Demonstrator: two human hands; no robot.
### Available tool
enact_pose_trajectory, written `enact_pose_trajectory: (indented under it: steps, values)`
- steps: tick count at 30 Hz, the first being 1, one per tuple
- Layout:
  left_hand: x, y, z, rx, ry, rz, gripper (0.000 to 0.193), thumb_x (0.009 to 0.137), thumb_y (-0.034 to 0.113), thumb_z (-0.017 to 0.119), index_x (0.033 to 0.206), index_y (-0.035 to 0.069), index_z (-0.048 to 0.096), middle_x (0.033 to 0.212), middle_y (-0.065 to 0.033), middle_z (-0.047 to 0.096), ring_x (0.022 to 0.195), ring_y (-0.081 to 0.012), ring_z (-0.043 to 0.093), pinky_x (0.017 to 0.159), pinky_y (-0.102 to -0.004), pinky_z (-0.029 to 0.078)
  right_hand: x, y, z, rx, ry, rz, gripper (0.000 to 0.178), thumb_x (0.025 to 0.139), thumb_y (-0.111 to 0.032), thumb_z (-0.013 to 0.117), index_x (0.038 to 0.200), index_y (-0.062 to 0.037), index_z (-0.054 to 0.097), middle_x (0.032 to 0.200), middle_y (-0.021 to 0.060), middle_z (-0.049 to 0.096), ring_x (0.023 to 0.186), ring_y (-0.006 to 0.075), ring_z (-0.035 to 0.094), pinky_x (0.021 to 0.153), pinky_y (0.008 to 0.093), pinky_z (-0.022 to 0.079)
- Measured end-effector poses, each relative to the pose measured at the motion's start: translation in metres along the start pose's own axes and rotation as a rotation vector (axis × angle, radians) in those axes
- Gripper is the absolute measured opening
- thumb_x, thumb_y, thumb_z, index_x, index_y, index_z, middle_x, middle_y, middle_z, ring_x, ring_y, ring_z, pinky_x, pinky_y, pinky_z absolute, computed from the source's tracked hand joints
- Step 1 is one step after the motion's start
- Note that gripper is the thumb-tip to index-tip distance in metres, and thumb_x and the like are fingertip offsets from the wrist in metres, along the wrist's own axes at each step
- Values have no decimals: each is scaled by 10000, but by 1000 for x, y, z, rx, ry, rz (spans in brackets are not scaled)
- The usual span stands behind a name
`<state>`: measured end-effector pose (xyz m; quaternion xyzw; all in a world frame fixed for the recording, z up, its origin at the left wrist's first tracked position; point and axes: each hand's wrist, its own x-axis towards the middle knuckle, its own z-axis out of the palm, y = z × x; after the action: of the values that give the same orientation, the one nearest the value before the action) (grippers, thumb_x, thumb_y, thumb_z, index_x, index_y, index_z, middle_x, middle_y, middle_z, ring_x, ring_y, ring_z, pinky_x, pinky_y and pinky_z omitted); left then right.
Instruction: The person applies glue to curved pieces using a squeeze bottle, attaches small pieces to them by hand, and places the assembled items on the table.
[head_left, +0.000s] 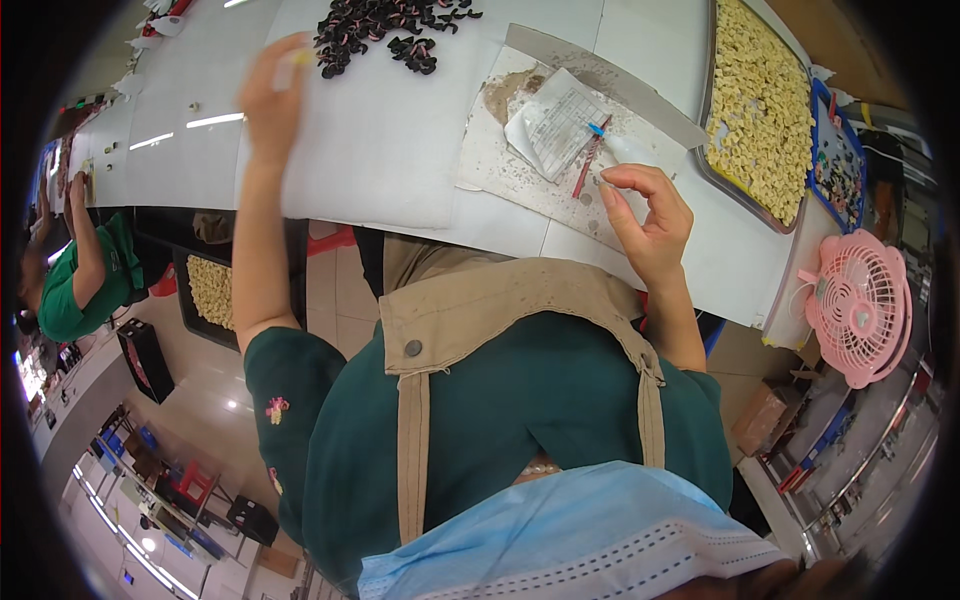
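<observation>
Here we are, looking down at the bench (350,150), and our left hand (272,105) is just beside the heap of black-and-pink pieces (360,35) at the far side. It's blurred, fingers drawn in, with a yellow speck (302,58) at the tips — whether they're pinching it, we can't tell.

Our right hand (652,215) hangs over the pale board (485,165), fingers curled, thumb and forefinger nearly meeting — a fine-work pose, we'd judge, though we can't tell if anything tiny sits between them. Near those tips lies the thin red stick (583,172), blue bit at its far end, partly over a printed sheet (565,125); presumably it's there for a short reach. The board's raised far edge (600,80) probably stops small bits straying.

To the right, the rimmed tray (752,205) keeps its pale-yellow pieces (760,110) together, likely parked aside to leave us elbow room. The blue tray (840,150) sits just beyond.
</observation>
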<state>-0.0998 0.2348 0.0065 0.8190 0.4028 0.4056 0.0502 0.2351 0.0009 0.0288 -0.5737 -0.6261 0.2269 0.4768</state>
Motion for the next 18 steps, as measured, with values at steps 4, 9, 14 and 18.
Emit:
enact_pose_trajectory:
  steps: [4,9,14,18]
  values:
    - [17,59,57,-52,-361,220,520,806,299,583,1251,71,438,1305,-109,415,1211,-290,364,972,-422,287,2,0,4,23,-20,0,139,746,39,632,880,18,605,886,104,616,817,155,579,742,252,458]
    - [25,79,76,200,-504,141,605,762,412,572,1241,67,441,1361,-147,329,1288,-346,239,1020,-526,182,0,1,3,4,47,-35,150,707,41,654,849,10,614,815,94,632,729,166,602,663,242,474]
    - [-29,81,37,49,-577,150,716,751,509,534,1328,123,359,1374,-107,323,1260,-304,277,995,-489,227,-3,7,-5,49,71,3,138,718,43,648,849,11,614,809,89,633,717,153,595,657,235,473]
    - [-56,88,5,237,-655,124,634,749,631,430,1312,343,390,1424,-81,255,1276,-392,216,989,-607,131,-2,12,-7,51,67,11,129,728,40,645,850,11,615,807,88,631,708,142,589,652,232,472]
